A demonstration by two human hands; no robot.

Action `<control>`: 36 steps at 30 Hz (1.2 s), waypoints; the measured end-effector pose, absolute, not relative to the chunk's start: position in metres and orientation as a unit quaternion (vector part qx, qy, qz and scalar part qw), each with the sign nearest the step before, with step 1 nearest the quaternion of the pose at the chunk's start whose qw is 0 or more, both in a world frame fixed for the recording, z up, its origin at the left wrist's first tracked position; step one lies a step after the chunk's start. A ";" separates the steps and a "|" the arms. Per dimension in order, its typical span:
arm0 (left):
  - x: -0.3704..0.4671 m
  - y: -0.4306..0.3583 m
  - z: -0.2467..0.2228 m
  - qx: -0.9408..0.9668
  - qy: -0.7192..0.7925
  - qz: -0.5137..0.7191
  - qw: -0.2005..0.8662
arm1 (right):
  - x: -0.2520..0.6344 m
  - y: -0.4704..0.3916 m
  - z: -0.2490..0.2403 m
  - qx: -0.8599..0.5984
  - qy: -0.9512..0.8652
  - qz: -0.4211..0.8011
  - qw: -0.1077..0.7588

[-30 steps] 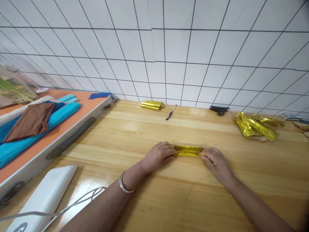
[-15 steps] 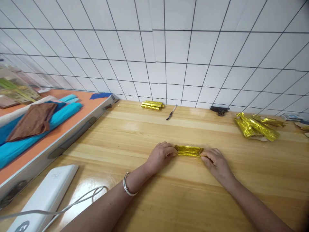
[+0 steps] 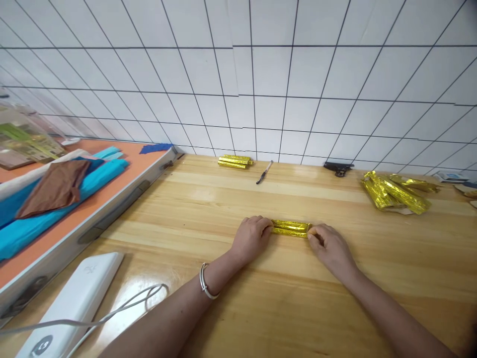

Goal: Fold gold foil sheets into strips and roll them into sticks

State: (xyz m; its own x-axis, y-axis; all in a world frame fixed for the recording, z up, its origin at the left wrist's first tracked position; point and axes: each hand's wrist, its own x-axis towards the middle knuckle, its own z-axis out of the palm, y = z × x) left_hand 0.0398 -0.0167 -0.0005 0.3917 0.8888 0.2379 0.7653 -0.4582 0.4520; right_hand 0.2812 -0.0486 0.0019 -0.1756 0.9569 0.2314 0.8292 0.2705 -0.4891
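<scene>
A shiny gold foil strip [image 3: 289, 228], folded lengthwise, lies on the wooden table between my hands. My left hand [image 3: 253, 238], with a silver bangle [image 3: 205, 281] on the wrist, pinches its left end. At the other end, my right hand [image 3: 327, 244] has thumb and fingers closed on the foil. The fingertips cover both ends of the strip. Farther back near the wall lie folded gold foil strips [image 3: 235, 161], and at the right is a loose pile of crumpled gold foil [image 3: 395, 193].
Beyond the foil lie a pen [image 3: 264, 172] and a black clip [image 3: 338, 168]. At the left, a white device [image 3: 74, 303] with a cable [image 3: 112, 315] rests on the table. Brown cloth or paper [image 3: 54, 189] and blue rolls [image 3: 100, 175] lie on an orange surface [image 3: 147, 161].
The foil's long sides have been folded inward, so the open trough is now a narrower strip. Both hands have kept hold of its ends.
</scene>
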 end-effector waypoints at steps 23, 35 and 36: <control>0.042 -0.014 -0.002 0.816 0.520 0.220 0.122 | 0.287 -0.034 -0.001 -0.630 -0.745 0.106 0.189; 0.045 -0.017 -0.005 0.814 0.532 0.211 0.103 | 0.288 -0.033 -0.004 -0.649 -0.727 0.113 0.193; 0.044 -0.017 -0.005 0.813 0.530 0.215 0.107 | 0.289 -0.033 -0.004 -0.652 -0.723 0.116 0.195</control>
